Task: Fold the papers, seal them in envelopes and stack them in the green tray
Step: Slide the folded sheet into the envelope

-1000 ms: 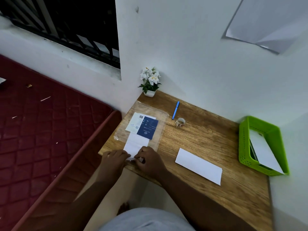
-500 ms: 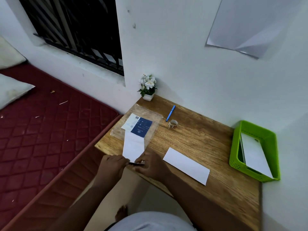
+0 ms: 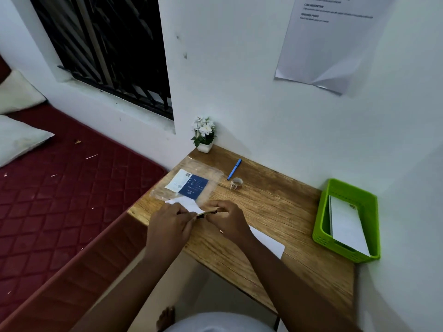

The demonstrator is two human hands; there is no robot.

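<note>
Both my hands hold one white envelope (image 3: 185, 204) over the wooden desk (image 3: 275, 212), near its left front part. My left hand (image 3: 171, 222) grips its near left end and my right hand (image 3: 226, 218) pinches its near right end, where a dark open edge shows between my fingers. Its far end pokes out toward a clear plastic packet (image 3: 189, 184). A folded white paper (image 3: 268, 242) lies flat on the desk, partly under my right wrist. The green tray (image 3: 345, 221) stands at the desk's right edge with white envelopes (image 3: 346, 226) leaning inside.
The clear packet holds a blue and white card. A blue pen (image 3: 234, 169) and a small tape roll (image 3: 236, 182) lie behind it. A potted white flower (image 3: 203, 135) stands in the back left corner. A red mattress (image 3: 60, 200) lies left of the desk.
The envelope has been drawn out of the clear packet and lifted toward me, both hands rising with it. The camera has tilted up, showing more wall.
</note>
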